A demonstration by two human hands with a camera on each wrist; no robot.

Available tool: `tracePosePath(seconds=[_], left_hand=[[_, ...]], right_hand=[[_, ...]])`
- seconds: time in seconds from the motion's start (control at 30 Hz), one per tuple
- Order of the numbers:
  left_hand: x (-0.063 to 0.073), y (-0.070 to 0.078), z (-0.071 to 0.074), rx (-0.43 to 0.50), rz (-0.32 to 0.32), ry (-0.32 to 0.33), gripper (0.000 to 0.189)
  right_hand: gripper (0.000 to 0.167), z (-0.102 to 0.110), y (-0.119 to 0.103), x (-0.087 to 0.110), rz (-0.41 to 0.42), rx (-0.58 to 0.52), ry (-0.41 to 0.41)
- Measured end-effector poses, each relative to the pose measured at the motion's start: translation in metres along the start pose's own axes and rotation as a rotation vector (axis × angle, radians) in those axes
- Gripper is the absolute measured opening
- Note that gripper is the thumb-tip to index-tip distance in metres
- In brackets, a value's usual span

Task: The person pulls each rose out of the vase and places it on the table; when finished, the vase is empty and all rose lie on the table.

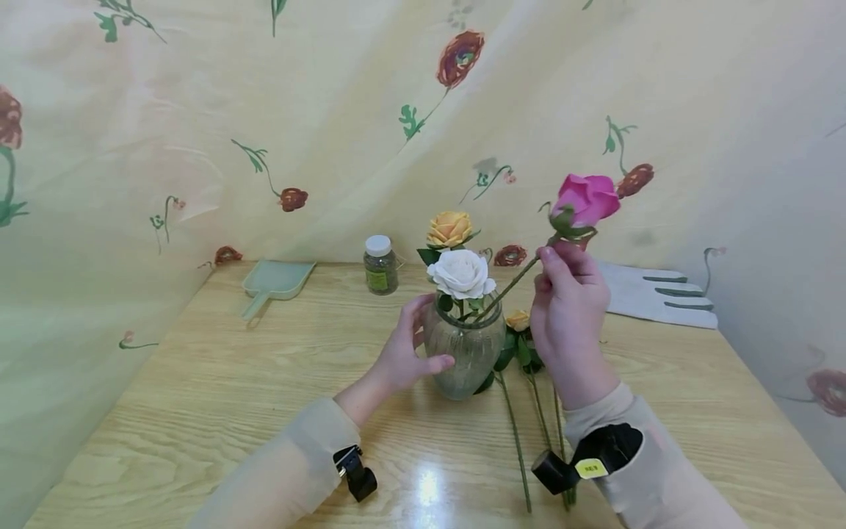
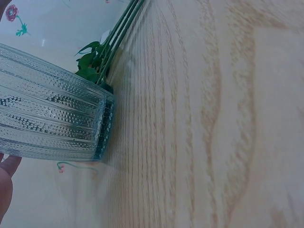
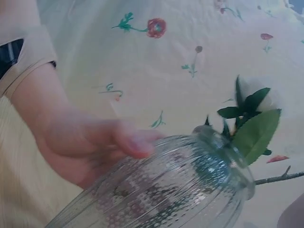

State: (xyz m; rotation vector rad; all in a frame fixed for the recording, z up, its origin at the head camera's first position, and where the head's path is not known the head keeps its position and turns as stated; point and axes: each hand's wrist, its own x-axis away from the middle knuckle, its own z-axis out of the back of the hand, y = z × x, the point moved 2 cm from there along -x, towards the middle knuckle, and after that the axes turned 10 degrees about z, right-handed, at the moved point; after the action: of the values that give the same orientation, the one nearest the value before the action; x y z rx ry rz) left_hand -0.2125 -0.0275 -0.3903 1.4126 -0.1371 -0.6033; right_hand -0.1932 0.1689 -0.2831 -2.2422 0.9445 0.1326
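A ribbed clear glass vase (image 1: 465,360) stands on the wooden table, tilted in both wrist views because of the camera angle. My left hand (image 1: 403,353) holds its left side, thumb across the front and fingers round the back. In the vase are a white rose (image 1: 461,274) and a yellow-orange rose (image 1: 449,229). My right hand (image 1: 570,316) pinches the stem of a pink rose (image 1: 588,202) just below its bloom. That stem slants down to the left, its lower end inside the vase mouth. In the right wrist view the stem (image 3: 280,178) crosses the vase's rim.
More artificial roses lie right of the vase, including a yellow one (image 1: 518,320), their stems (image 1: 515,441) toward the front edge. Behind stand a white-lidded jar (image 1: 380,266) and a pale dustpan (image 1: 277,281). A glove (image 1: 654,294) lies at back right, before a flower-printed cloth (image 1: 344,110).
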Motion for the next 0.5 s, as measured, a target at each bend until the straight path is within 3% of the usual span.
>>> tracePosePath(seconds=[0.13,0.33,0.5], left_hand=[[0.0,-0.001,0.0,0.006,0.034,0.006,0.086],[0.002,-0.001,0.0,0.008,0.095,0.03,0.087],[0.001,0.001,-0.001,-0.001,0.113,0.03,0.087]], right_hand=[[0.01,0.002,-0.009,-0.006,0.024,-0.086,0.095],[0.017,0.009,-0.022,-0.018,-0.04,-0.23,0.242],[0.021,0.021,-0.031,-0.028,-0.066,-0.337,0.302]])
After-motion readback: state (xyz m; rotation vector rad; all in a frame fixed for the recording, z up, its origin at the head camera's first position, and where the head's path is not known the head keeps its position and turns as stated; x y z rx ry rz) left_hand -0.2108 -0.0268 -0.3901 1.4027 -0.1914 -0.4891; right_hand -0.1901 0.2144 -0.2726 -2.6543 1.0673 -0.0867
